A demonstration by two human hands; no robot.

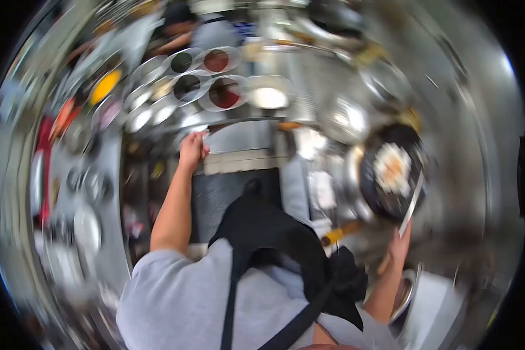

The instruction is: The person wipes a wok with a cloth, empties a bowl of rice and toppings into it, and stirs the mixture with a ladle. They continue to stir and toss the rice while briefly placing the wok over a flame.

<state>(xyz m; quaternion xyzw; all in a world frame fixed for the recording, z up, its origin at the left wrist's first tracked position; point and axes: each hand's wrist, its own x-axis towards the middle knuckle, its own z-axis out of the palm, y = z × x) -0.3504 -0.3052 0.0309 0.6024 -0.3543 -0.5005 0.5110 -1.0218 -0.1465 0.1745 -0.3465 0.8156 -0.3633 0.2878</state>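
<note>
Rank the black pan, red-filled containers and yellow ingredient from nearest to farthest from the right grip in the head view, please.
1. Black pan, right side, ahead of the right grip.
2. Red-filled containers, upper centre-left.
3. Yellow ingredient, upper left.

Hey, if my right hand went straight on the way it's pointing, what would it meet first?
Most likely the near edge of the dark pan holding white food; the metal utensil in your right hand overlaps that edge in the picture. Depth is unclear, so the hand might pass above it.
</note>
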